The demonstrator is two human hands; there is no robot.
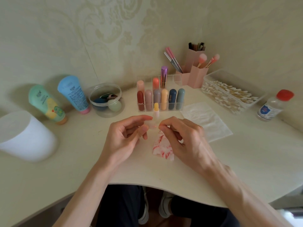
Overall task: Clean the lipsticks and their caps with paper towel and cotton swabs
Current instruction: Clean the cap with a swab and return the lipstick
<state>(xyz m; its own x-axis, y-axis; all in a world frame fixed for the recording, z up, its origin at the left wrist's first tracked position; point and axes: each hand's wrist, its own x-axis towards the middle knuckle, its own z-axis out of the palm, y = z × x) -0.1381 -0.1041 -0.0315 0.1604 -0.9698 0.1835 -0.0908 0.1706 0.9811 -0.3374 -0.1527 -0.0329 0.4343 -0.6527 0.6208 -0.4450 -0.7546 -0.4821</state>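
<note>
The left hand (129,135) pinches the lower end of a lipstick (155,110) between thumb and forefinger. The right hand (183,136) closes its grip from the other side, thumb and forefinger pressing the top corner of a red-stained paper towel (162,149) against that same end. The lipstick sits between the two grips at the centre of the frame, and its clear lower part is partly hidden by the fingertips. The towel trails down from the right grip towards the desk (82,161), under the right palm.

Just behind the lipstick, higher in the frame, stands a clear rack (160,99) of capped lipsticks. To the right lie a clean white sheet (206,118) and a clear box of swabs (229,94), with a red-capped bottle (272,107) at the far right. A pink brush holder (195,74) stands behind the rack. Left of the rack are a round jar (105,100), two tubes (73,94) and a white roll (24,136).

The lipstick stands upright, its long axis running up the frame and its pale orange tip pointing at the rack.
</note>
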